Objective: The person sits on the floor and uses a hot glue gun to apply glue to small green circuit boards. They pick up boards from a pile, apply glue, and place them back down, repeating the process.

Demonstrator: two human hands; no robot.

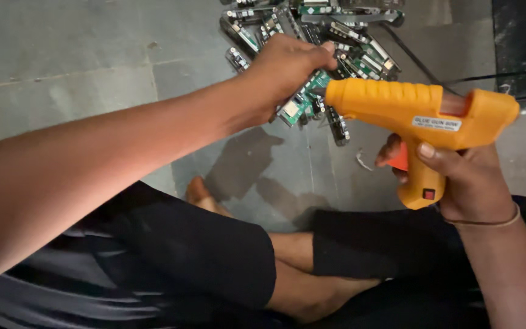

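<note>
My left hand (284,70) grips a small green circuit board (304,100), held up above the floor. My right hand (464,176) is wrapped around the handle of an orange glue gun (397,106), a finger resting on its red trigger. The gun's nozzle points left and meets the edge of the circuit board. A black cord (415,58) runs from the gun's back end toward the upper right.
A heap of several green circuit boards (336,30) lies on the grey tiled floor (80,73) beyond my hands. I sit cross-legged; my bare legs and dark shorts (202,244) fill the lower frame. A dark slab (522,42) stands at the upper right.
</note>
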